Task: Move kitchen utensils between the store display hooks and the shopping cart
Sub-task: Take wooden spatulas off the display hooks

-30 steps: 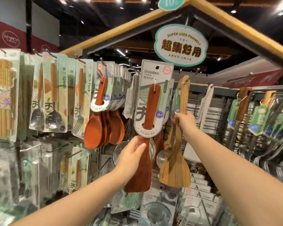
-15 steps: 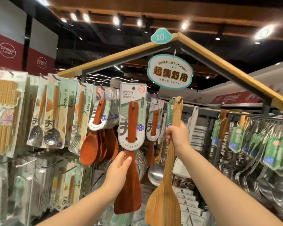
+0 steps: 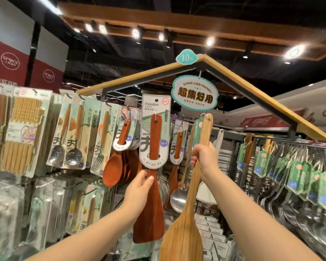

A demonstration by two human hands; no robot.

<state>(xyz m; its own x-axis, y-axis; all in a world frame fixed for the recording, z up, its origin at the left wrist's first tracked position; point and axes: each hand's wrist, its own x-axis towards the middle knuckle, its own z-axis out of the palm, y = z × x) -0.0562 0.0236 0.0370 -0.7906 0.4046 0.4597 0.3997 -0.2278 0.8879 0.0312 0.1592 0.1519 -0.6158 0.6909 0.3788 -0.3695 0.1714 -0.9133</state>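
dark spatula (image 3: pixel 152 187), w/ its card sleeve (image 3: pixel 155 129), now sits clear in front of the rack, card hole showing no hook through it, so it reads as off the hook; left hand (image 3: pixel 138 189) pinches its neck just below the card. light spatula (image 3: pixel 188 208) is gripped mid-handle by right hand (image 3: pixel 205 159), fist closed, blade down near bottom edge, handle tip up by the hanging sign (image 3: pixel 195 93). vs 1.0 s ago: dark spatula was back among the hanging stock, left hand only nearing the neck; light spatula hung close to the rack w/ its top at hook level. both now appear nearer the camera and fuller in frame. judgement: both items freed from display hooks, next leg is to the cart, which is not in view. more dark spatulas (image 3: pixel 177 147) and spoons (image 3: pixel 119 166) hang behind, just beside.
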